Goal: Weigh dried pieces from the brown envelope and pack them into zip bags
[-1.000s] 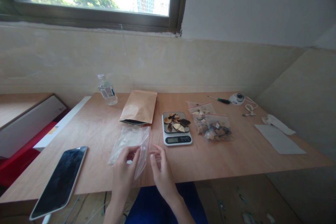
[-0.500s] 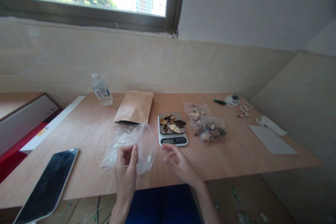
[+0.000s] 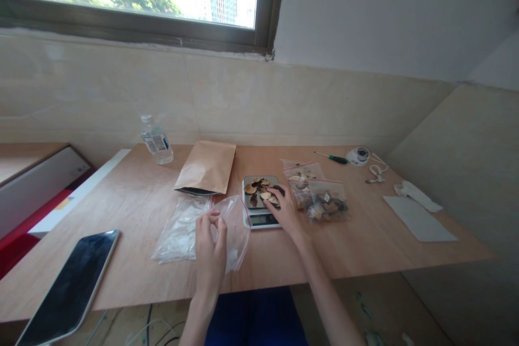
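My left hand (image 3: 211, 243) pinches the edge of a clear zip bag (image 3: 236, 232) with a red seal line, held just above the table. In front of me stands a white kitchen scale (image 3: 246, 219) with dried slices (image 3: 253, 188), tan, cream and dark brown, on its plate. Over the right side of the plate, my right hand (image 3: 287, 211) has its thumb and fingers curled round some of the slices. Part of the scale's panel is hidden behind this hand. A pile of clear plastic bags (image 3: 178, 235) lies to the left of my left hand.
Right of the scale lie filled zip bags (image 3: 327, 203). A brown paper pouch (image 3: 208, 165) and a water bottle (image 3: 157, 140) are behind. A phone (image 3: 71, 286) lies at left. At right are a screwdriver (image 3: 338, 159), a small camera (image 3: 359, 156), a cable (image 3: 377, 174) and white paper (image 3: 419, 219).
My right hand has moved forward from before the scale onto the slices on its plate. My left hand has shifted right with the zip bag, bringing the bag's edge to the scale.
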### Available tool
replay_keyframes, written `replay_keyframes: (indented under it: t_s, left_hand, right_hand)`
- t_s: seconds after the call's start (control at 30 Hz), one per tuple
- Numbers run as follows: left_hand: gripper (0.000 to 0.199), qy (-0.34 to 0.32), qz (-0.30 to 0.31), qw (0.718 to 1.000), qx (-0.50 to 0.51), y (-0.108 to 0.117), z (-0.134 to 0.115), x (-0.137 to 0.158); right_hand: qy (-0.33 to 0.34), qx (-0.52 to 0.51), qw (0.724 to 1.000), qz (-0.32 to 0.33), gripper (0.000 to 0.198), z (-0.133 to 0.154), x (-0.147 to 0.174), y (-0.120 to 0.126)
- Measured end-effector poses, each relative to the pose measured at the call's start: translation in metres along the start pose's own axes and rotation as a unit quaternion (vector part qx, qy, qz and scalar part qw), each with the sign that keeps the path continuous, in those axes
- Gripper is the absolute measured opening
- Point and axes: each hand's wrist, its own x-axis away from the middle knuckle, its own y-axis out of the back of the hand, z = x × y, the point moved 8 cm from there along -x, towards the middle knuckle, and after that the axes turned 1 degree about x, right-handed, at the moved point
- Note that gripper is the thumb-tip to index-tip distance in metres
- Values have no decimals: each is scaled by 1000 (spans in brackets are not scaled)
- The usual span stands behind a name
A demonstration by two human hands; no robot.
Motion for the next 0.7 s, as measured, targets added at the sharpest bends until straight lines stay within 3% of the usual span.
replay_keyframes:
  t_s: [0.17,0.37,0.47,0.57,0.63,0.7]
  left_hand:
    - [19,90,1,996,17,-7,23,-5]
    - [22,112,-2,993,30,-9,24,-9]
    - [20,117,-3,992,38,-12,23,-10]
    - [18,118,-4,992,33,-18,21,-10]
    - [18,117,-2,993,29,-22,20,-9]
    - [17,114,0,993,34,-26,18,-8]
  right_hand:
    - [20,-46,998,-39,20,1,0,10]
    - [31,-64,997,-4,23,0,-2,8]
    - [-20,-125,991,-36,29,5,-4,25]
    - [-120,-230,964,-54,35,22,-3,42]
    - [-169,-303,938,3,38,47,-3,38]
    - [-173,-318,931,55,35,75,-4,34]
